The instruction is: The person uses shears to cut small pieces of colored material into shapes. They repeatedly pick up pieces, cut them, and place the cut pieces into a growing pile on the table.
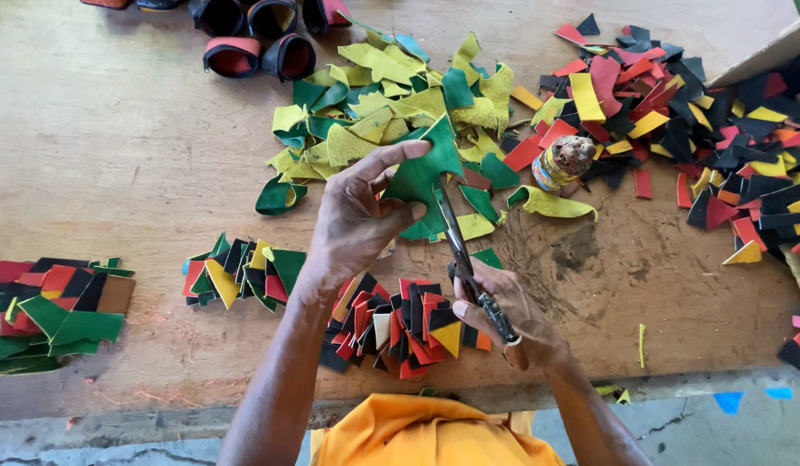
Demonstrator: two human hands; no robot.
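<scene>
Left hand (357, 220) pinches a green leather scrap (423, 177) between thumb and fingers, held above the wooden table (115, 155) at frame centre. Right hand (508, 315) fingers closed round the scissors (464, 259), blades pointing to 11 o'clock into the scrap's lower edge. Yellow-green offcut heap (391, 103) at 12 o'clock, red-black-yellow cut pile (400, 328) at 6 o'clock
</scene>
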